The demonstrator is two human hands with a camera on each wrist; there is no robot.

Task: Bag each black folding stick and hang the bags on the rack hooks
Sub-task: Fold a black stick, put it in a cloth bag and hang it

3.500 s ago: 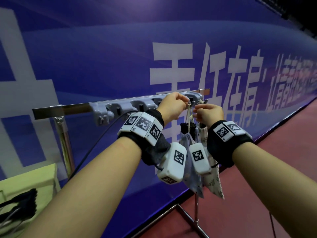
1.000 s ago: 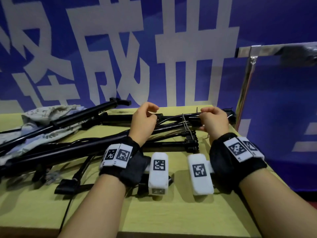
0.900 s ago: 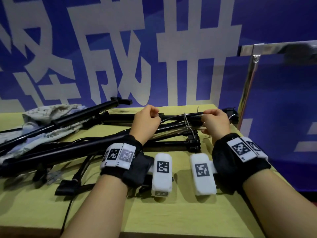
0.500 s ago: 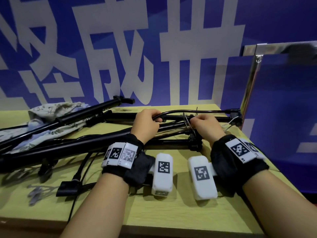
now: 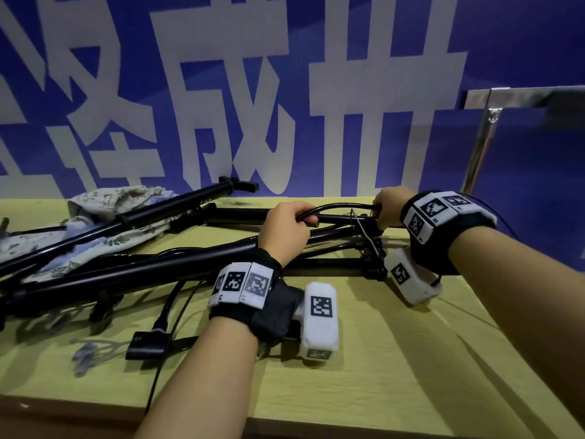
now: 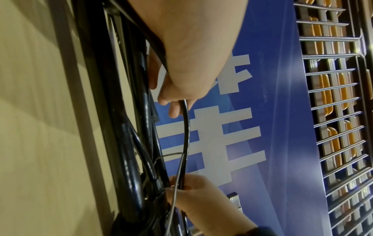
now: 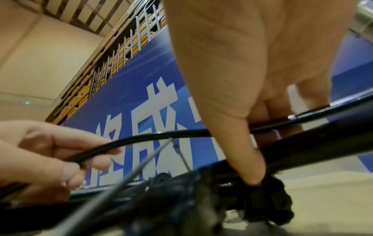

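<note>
Here our left hand [image 5: 286,231] curls its fingers [image 7: 88,151] around a thin black rod [image 5: 343,206] of one black folding stick [image 5: 329,231], and our right hand [image 5: 391,207] grasps the same rod at its other end. The stick lies on the yellow worktop [image 5: 364,359], among other black sticks [image 5: 126,267]. A floral cloth bag [image 5: 104,204] rests under them at the left. The metal rack [image 5: 493,122] stands to the right.

A yellow-green table [image 5: 364,391] stands against a blue banner [image 5: 506,52] with large white characters [image 5: 373,99].
</note>
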